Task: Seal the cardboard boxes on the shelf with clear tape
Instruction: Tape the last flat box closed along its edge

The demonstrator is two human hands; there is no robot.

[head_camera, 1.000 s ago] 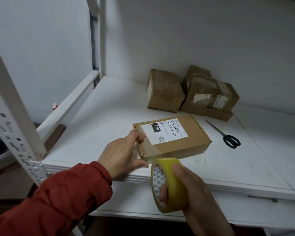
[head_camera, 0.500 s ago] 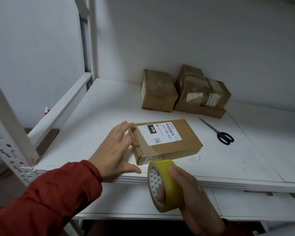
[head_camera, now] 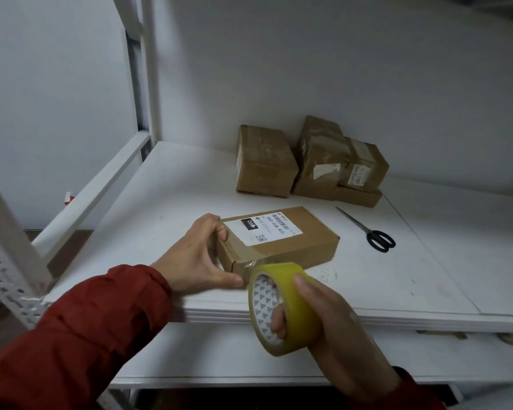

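A flat cardboard box lies near the front edge of the shelf, its left end gripped by the left hand. A tape roll is held by the right hand, fingers curled through its core. The box is judged light and stiff, best steadied by its ends.

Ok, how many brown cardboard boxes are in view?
5: labelled box in front, held by the left hand; four at the back: left box, middle box, right box, flat box beneath. Others may be hidden.
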